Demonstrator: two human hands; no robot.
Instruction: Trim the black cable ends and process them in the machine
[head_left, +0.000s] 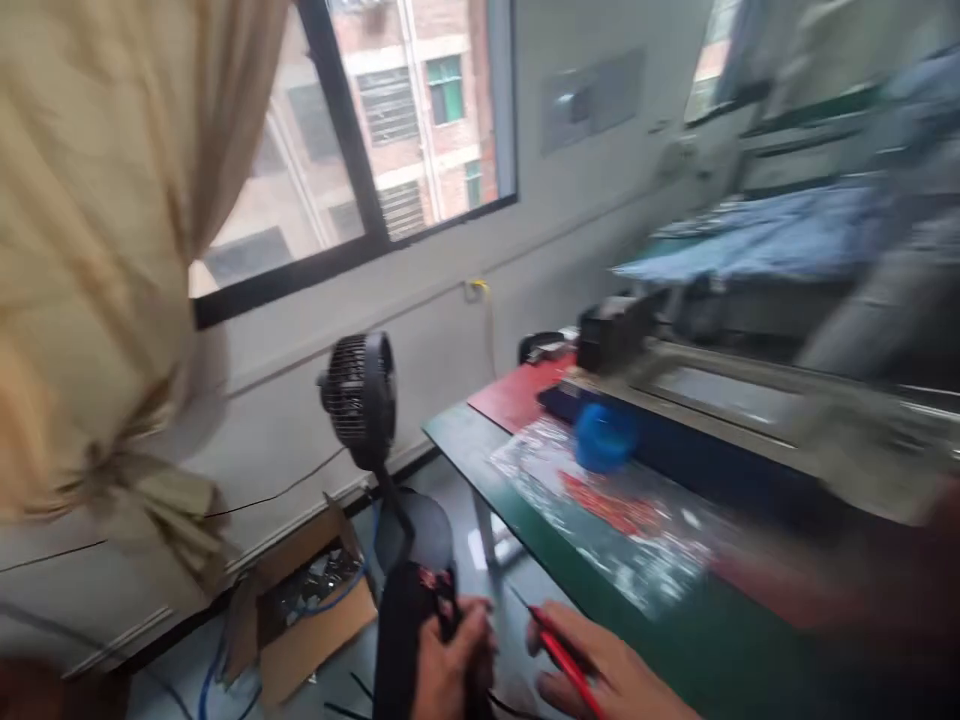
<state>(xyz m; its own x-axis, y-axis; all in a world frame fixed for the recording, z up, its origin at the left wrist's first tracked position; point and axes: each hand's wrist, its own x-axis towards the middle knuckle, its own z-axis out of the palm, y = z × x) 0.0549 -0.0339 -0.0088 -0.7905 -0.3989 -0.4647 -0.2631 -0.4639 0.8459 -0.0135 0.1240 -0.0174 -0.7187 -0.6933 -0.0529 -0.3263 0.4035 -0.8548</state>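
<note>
At the bottom of the head view, my left hand (454, 650) is closed around a small dark object (446, 605), blurred, with some reddish bits near its top. I cannot make out its kind. To its right, my right hand (600, 660) grips a slim red pen-shaped tool (562, 655) whose thin pointed tip aims up and to the left, toward the left hand. The tip and the dark object are apart. Both hands are in front of the green-topped table (555, 545), near its left edge.
On the table lie a clear plastic bag (652, 575) with orange-red pieces, a blue roundish item (604, 438) and a long beige-and-navy machine (720, 440). A black fan (364, 400) stands by the wall. An open cardboard box (319, 645) with metallic pieces sits on the floor.
</note>
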